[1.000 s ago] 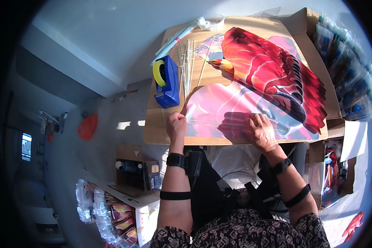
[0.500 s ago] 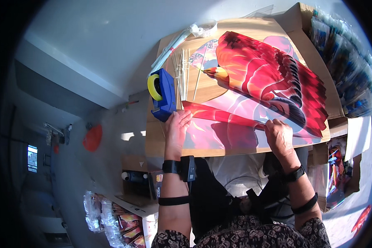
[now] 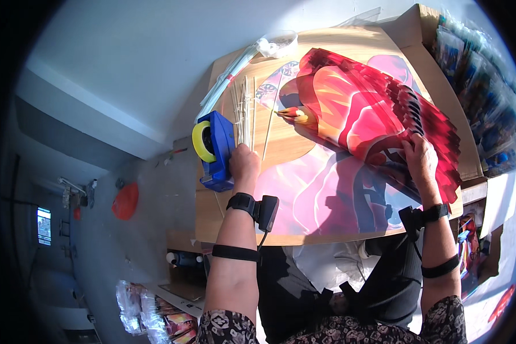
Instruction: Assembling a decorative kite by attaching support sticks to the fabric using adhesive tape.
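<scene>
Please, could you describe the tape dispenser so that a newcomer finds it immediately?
Start from the wooden table. At its left edge, just beside the left hand, stands the tape dispenser. Unlike the pale thin sticks to its right, it is chunky and blue, with a yellow roll.

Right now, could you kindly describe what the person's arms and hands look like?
The dark sleeves bear a pale pattern. Black wrist straps carry black box-shaped devices with thin dark cables, and a black band circles each forearm. The fingers are ungloved.
</scene>
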Motion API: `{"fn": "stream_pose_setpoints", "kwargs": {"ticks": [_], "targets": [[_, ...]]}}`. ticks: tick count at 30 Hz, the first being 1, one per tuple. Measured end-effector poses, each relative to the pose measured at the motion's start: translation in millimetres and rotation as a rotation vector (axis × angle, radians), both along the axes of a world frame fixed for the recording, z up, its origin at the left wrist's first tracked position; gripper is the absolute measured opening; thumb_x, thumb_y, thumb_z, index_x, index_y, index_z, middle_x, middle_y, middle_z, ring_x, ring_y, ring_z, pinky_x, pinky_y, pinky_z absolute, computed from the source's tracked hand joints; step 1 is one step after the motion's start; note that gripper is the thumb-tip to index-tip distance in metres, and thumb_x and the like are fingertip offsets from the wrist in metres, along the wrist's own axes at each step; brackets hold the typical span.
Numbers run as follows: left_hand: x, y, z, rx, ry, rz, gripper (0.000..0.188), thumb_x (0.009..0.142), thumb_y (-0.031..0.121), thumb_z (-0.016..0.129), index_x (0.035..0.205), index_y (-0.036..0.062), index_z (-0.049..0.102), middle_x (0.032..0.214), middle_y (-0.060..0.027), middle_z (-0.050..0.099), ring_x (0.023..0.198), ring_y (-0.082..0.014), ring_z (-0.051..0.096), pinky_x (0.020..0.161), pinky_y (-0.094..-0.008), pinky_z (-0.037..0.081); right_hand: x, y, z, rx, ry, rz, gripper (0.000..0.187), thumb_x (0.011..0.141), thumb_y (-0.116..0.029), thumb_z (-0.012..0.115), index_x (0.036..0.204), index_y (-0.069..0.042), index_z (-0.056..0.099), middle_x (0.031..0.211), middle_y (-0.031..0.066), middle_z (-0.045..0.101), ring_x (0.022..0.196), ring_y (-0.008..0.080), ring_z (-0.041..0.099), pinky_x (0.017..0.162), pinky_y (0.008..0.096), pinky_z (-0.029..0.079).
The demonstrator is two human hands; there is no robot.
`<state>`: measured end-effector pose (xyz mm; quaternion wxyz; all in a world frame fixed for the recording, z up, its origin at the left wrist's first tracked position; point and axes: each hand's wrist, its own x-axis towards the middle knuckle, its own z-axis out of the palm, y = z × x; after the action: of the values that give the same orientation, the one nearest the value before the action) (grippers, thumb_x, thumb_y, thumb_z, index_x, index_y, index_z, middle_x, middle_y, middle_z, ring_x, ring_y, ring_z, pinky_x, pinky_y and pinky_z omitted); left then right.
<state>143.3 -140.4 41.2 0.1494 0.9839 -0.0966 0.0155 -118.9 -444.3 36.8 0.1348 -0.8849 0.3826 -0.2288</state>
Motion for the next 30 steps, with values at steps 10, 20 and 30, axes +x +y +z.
{"fn": "stream_pose_setpoints", "kwargs": {"ticks": [10,20,30], "targets": [[0.6,3.1,2.5,0.046,0.026,-0.011,0.022,0.08,0.012,0.058,0.092,-0.0043,0.067,0.095,-0.0268,0.067,0.092,-0.043,0.065,0.081,-0.047,0.054,-1.7,11.1,-2.2,-0.064,-0.006,0.065,0.024,0.078,-0.017,0.068,0.097,-0.004,0.06,0.098,0.014,0.06,0.097,0.0333,0.06,0.079,0.0413,0.049],[-88.5,68.1,-6.3,-0.026,-0.134,-0.608,0.01,0.079,0.003,0.059,0.086,-0.0024,0.055,0.081,-0.0216,0.063,0.075,-0.0409,0.064,0.064,-0.0478,0.051,-24.9,65.7,18.5,-0.176,-0.3,0.414,0.043,0.076,-0.011,0.07,0.115,-0.002,0.057,0.117,0.0142,0.057,0.107,0.034,0.055,0.092,0.0427,0.044],[-138.4,101.1,-2.4,0.159,-0.163,-0.959,0.013,0.075,0.003,0.062,0.084,0.0041,0.053,0.081,-0.0127,0.054,0.079,-0.031,0.061,0.068,-0.0418,0.051,-58.1,113.2,-22.1,-0.053,-0.099,0.647,0.041,0.07,-0.016,0.074,0.109,-0.007,0.064,0.114,0.0072,0.06,0.111,0.0267,0.053,0.095,0.0383,0.042]]}}
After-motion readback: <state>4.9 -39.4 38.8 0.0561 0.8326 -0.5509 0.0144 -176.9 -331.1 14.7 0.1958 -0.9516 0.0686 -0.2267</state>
